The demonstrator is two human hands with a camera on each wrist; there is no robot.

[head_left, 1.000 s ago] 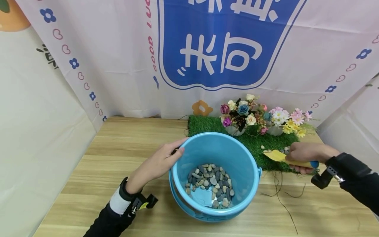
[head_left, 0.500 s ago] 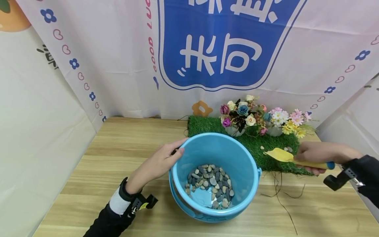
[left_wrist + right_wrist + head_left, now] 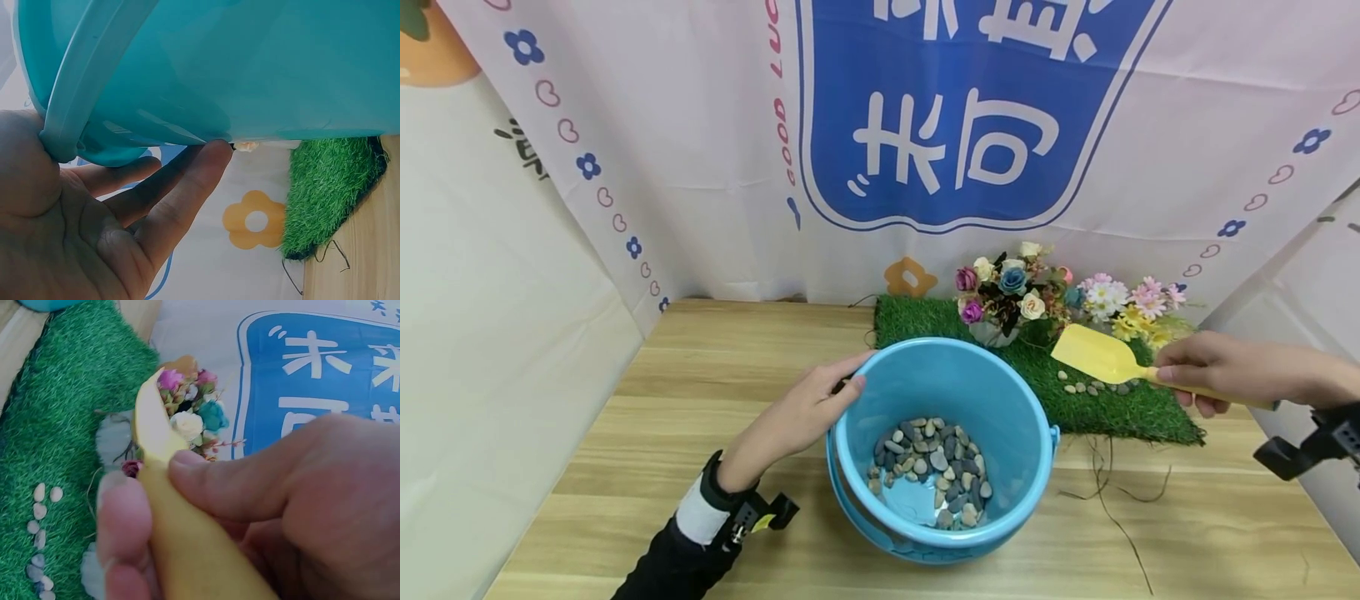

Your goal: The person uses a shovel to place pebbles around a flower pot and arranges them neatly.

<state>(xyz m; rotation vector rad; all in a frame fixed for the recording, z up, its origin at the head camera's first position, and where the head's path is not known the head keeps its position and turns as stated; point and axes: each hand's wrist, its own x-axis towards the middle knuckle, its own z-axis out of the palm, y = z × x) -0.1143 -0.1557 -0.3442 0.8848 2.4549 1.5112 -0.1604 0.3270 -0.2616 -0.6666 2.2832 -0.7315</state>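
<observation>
A blue plastic bucket stands on the table with grey and tan pebbles at its bottom. My left hand holds the bucket's left side at the rim; the left wrist view shows its fingers against the outer wall, beside the bucket handle. My right hand grips a yellow trowel by its handle, above the artificial grass mat. No pebble shows on the trowel blade. Beneath it several pebbles lie in a row on the mat.
Two pots of artificial flowers stand on the back of the mat, close to the trowel. Loose dark strands lie on the wooden table right of the bucket. A printed cloth hangs behind the table.
My right hand has moved to the right and lifted the trowel off the mat, tilting its blade upward. More of the pebble row now shows. The left hand and bucket stay put.
</observation>
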